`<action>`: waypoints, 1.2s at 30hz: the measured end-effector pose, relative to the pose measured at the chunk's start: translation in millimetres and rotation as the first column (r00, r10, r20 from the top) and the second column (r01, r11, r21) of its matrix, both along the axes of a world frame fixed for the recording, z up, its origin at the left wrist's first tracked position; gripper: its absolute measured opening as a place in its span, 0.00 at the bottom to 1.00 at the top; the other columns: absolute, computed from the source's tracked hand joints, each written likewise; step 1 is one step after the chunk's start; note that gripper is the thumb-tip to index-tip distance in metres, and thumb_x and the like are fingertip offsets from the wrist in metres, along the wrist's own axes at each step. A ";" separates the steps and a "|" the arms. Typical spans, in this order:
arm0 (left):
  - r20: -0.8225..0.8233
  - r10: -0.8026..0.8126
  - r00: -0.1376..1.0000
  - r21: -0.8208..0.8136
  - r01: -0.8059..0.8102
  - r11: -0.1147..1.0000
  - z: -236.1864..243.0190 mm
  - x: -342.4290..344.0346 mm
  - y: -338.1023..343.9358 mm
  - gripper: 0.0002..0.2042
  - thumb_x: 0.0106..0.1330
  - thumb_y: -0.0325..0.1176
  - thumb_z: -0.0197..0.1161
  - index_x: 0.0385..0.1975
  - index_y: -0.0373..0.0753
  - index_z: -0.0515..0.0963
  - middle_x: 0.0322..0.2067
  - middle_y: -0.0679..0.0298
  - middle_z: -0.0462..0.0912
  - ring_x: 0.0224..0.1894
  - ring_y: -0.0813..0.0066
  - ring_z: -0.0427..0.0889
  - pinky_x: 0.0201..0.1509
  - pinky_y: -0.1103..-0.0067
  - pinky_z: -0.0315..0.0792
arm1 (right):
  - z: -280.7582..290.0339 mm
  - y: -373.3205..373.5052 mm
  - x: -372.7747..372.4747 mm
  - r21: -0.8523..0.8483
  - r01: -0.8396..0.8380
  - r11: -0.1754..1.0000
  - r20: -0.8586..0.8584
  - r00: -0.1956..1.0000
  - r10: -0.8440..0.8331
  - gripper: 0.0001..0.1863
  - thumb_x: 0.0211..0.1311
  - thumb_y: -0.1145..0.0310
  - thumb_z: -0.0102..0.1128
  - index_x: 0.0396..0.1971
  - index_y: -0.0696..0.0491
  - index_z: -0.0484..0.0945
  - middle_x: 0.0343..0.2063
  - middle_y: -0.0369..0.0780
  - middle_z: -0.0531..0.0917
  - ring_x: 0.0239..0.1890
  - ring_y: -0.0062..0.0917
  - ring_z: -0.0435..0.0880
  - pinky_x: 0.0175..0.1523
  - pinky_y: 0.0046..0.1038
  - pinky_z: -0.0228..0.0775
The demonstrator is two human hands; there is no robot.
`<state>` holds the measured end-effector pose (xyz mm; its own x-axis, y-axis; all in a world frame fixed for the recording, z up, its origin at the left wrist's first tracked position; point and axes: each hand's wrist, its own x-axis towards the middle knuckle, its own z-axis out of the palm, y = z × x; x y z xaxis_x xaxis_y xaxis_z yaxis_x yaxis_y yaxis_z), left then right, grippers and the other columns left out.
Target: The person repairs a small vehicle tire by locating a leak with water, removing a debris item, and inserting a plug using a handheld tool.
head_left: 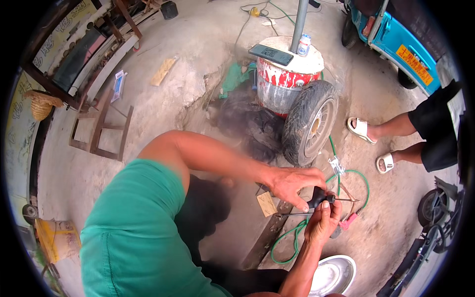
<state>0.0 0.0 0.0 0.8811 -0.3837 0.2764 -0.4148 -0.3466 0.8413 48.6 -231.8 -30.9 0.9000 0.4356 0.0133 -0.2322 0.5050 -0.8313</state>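
Observation:
My left hand [297, 185] curls over a black handle [316, 197] from above, while my right hand [324, 220] grips it from below, thumb raised. One thin metal shaft [349, 200] juts right from between my hands; another [297, 214] extends left beneath my left hand. Whether these are separate tools is hard to tell. Beyond my hands, a pink-handled tool [350, 220] lies on the ground by a green hose [363, 180]. A small tan piece [267, 204] lies just left of my left hand.
An upright tyre [297, 128] leans by a bucket [274, 86] bearing a phone, bottle and pole. Another person's sandalled legs [396, 123] are at right, below a blue vehicle [396, 44]. A metal basin [331, 274] sits beside my right forearm. Wooden frames [101, 126] are at left.

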 end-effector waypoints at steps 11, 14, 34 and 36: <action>0.186 0.460 0.868 0.381 -0.496 0.781 123.6 50.4 193.6 0.35 0.53 0.37 0.80 0.63 0.36 0.77 0.60 0.51 0.75 0.64 0.52 0.77 0.69 0.64 0.75 | 67.6 135.0 49.4 -0.406 -0.146 0.902 -0.035 0.989 0.144 0.29 0.68 0.77 0.72 0.68 0.59 0.75 0.60 0.47 0.84 0.62 0.30 0.83 0.66 0.31 0.78; 0.159 0.625 0.764 0.606 -0.575 0.549 149.9 92.1 234.0 0.35 0.55 0.44 0.77 0.64 0.40 0.77 0.62 0.47 0.74 0.65 0.46 0.78 0.67 0.62 0.77 | 47.5 148.4 69.8 -0.523 -0.130 0.842 -0.035 0.991 0.131 0.27 0.69 0.75 0.72 0.66 0.60 0.77 0.60 0.48 0.84 0.62 0.29 0.83 0.67 0.31 0.78; 0.067 0.659 0.749 0.815 -0.422 0.397 98.8 178.5 325.3 0.38 0.58 0.49 0.71 0.69 0.42 0.72 0.64 0.43 0.75 0.66 0.46 0.78 0.69 0.52 0.63 | 42.9 272.7 105.6 -0.967 0.042 0.249 0.108 0.960 0.258 0.67 0.51 0.45 0.84 0.82 0.61 0.51 0.68 0.61 0.77 0.69 0.53 0.79 0.73 0.44 0.70; 0.060 0.678 0.733 0.825 -0.419 0.380 99.2 179.4 325.7 0.37 0.59 0.50 0.70 0.69 0.43 0.73 0.64 0.44 0.75 0.66 0.46 0.78 0.69 0.51 0.63 | 36.7 260.6 109.0 -0.938 0.074 0.338 0.164 0.955 0.247 0.66 0.51 0.46 0.84 0.81 0.62 0.53 0.65 0.61 0.79 0.67 0.53 0.81 0.73 0.43 0.71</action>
<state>179.4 325.7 99.2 0.9545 0.2778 -0.1084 0.2927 -0.9423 0.1626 157.6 28.7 5.8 0.8878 0.3819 -0.2569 0.0546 -0.6416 -0.7651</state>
